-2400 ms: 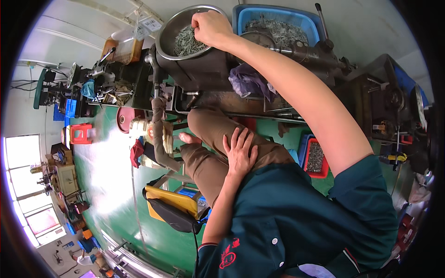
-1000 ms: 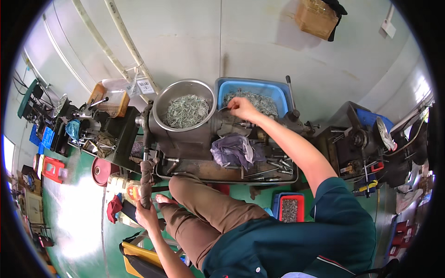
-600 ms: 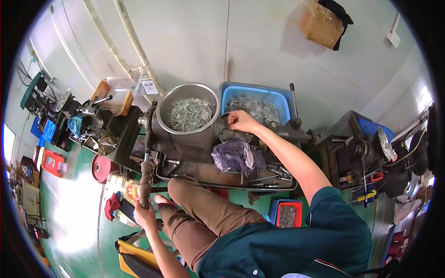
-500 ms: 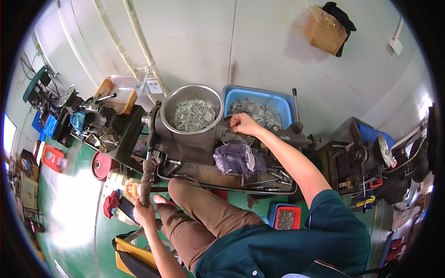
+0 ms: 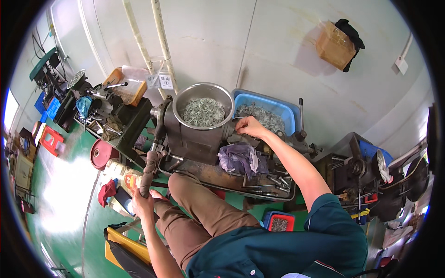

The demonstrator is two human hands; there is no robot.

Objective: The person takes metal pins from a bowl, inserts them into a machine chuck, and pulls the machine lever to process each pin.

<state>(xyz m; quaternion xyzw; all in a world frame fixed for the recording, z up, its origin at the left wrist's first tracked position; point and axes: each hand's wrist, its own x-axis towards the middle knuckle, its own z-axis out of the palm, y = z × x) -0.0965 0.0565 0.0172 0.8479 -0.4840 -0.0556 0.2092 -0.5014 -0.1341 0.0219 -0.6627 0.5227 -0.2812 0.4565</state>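
A: What are the two hands doing?

B: The left hand (image 5: 143,203) is curled around the lower end of a long lever wrapped in brown cloth (image 5: 149,170). The right hand (image 5: 250,127) has thumb and fingers drawn narrowly together at the spindle end of a dark grey metal machine (image 5: 191,142); whether a small piece sits between them, I cannot tell.

A: And where are the pieces?

B: Thin silvery metal pins (image 5: 204,112) lie heaped in a round stainless-steel bowl (image 5: 204,90) on top of the machine. More small grey metal pieces (image 5: 260,116) fill much of a light-blue rectangular plastic basin (image 5: 291,119), just behind the right hand.

A: So how far along is it?

B: Partway, I'd judge, with one piece perhaps being dealt with at the spindle. Both containers hold plenty, but nothing shows which heap is finished and which is left, so I can't say how much remains.

A: The lever?

B: Tilted, its upper end at the machine's left side.
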